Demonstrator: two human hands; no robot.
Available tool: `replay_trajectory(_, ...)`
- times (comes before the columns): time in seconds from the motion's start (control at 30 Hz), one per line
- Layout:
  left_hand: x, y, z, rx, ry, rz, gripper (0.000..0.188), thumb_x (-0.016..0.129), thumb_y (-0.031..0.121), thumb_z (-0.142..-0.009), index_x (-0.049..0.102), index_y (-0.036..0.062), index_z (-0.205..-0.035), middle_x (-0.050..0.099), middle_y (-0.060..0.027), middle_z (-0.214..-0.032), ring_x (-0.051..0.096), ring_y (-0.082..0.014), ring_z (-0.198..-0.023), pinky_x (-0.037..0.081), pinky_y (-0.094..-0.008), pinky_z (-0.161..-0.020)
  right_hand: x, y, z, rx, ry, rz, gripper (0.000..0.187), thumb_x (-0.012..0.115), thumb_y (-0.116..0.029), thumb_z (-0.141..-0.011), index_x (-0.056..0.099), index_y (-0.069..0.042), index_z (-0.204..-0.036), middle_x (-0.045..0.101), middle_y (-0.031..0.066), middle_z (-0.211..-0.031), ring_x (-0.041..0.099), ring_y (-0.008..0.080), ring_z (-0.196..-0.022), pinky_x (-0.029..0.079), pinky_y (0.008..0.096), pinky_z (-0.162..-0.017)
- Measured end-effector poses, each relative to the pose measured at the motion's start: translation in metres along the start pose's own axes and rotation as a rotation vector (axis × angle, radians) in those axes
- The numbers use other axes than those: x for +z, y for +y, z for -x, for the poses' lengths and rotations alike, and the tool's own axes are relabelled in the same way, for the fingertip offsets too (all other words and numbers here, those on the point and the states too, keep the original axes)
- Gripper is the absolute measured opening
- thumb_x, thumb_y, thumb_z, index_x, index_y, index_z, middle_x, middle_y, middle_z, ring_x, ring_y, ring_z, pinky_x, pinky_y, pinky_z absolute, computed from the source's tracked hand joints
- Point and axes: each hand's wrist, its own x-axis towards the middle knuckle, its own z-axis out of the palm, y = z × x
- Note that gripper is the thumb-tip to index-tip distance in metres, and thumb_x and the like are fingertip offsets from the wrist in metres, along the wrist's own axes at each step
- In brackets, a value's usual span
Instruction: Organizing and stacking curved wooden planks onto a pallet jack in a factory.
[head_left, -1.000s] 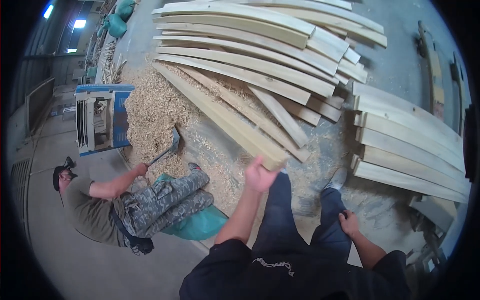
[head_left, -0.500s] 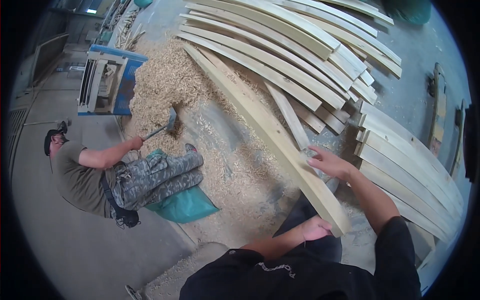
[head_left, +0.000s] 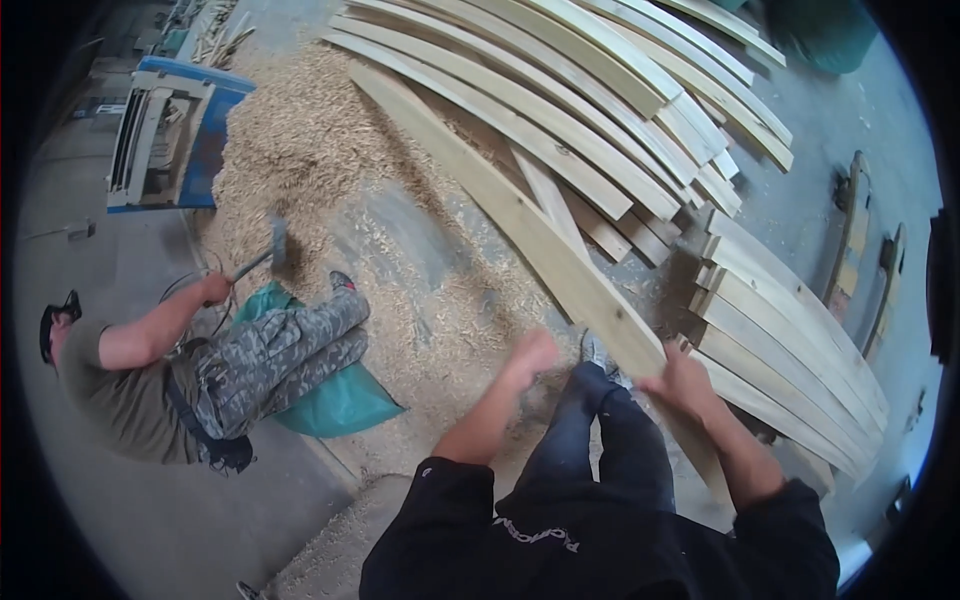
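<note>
A long pale wooden plank (head_left: 520, 225) slants from the shavings at the far left toward my right side. Its near end passes beneath my right forearm. My right hand (head_left: 685, 382) is closed around the plank near that end, with the thumb along its side. Left of the plank, my left hand (head_left: 530, 354) hangs in the air, apart from the wood. Motion blurs it, so its fingers do not show clearly.
Stacked planks (head_left: 590, 140) lie beyond, with another stack (head_left: 790, 330) at right. Left, a co-worker (head_left: 140, 390) holds a long-handled tool (head_left: 278, 240) at a heap of wood shavings (head_left: 300, 130), beside a green sack (head_left: 340, 405) and a blue-framed machine (head_left: 205, 140).
My left hand has let go of the plank's near end and moved up and left. My right hand has come nearer and closed on the plank. The whole view has shifted slightly.
</note>
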Motion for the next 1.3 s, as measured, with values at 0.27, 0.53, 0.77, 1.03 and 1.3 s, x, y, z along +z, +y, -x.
replay_trajectory(0.27,-0.057,0.119,-0.117,0.222,0.065,0.714,0.077,0.034,0.072,-0.099,0.042,0.0116,-0.146,0.049,-0.0073,-0.132,0.047,-0.0254,-0.121,0.04,-0.042,-0.105,-0.02,0.108,0.258,0.249,-0.181,0.079,0.078,0.065,-0.072,-0.082,0.056,-0.003,-0.119,0.069,0.0237,-0.092,0.068,0.0442,-0.086,0.055,0.05,-0.075)
replay_trajectory(0.53,0.003,0.17,-0.098,0.251,0.062,0.669,0.091,0.018,0.076,-0.098,0.022,0.011,-0.161,0.023,-0.0132,-0.166,0.028,-0.0359,-0.15,0.024,-0.0528,-0.122,-0.036,0.166,0.262,0.408,-0.201,0.274,0.072,0.066,-0.078,-0.075,0.063,-0.012,-0.103,0.071,0.0156,-0.092,0.07,0.0389,-0.085,0.054,0.0494,-0.069)
replay_trajectory(0.77,0.125,0.152,-0.045,0.216,-0.011,0.788,0.098,0.013,0.082,-0.094,0.017,0.0113,-0.161,0.018,-0.0126,-0.167,0.024,-0.0359,-0.151,0.019,-0.0513,-0.124,-0.066,0.116,0.065,0.171,-0.135,0.105,0.077,0.066,-0.073,-0.08,0.062,-0.003,-0.112,0.07,0.0209,-0.094,0.069,0.0425,-0.088,0.054,0.0501,-0.075)
replay_trajectory(1.03,0.159,0.092,0.003,0.17,-0.015,0.768,0.103,0.013,0.082,-0.093,0.022,0.0027,-0.158,0.032,-0.0186,-0.16,0.033,-0.0358,-0.146,0.029,-0.0523,-0.121,-0.023,-0.027,-0.091,-0.009,0.147,-0.059,0.073,0.07,-0.071,-0.076,0.072,0.001,-0.09,0.073,0.0208,-0.086,0.072,0.0389,-0.084,0.057,0.0478,-0.074)
replay_trajectory(1.3,0.05,0.131,0.022,1.536,-0.03,-0.962,0.021,0.063,0.017,-0.097,0.067,-0.0037,-0.095,0.065,-0.0186,-0.095,0.063,-0.0356,-0.084,0.052,-0.0456,-0.08,-0.044,0.089,-0.038,-0.104,0.131,0.001,0.081,0.057,-0.078,-0.082,0.062,0.002,-0.093,0.068,0.0214,-0.076,0.069,0.0424,-0.076,0.055,0.0492,-0.071)
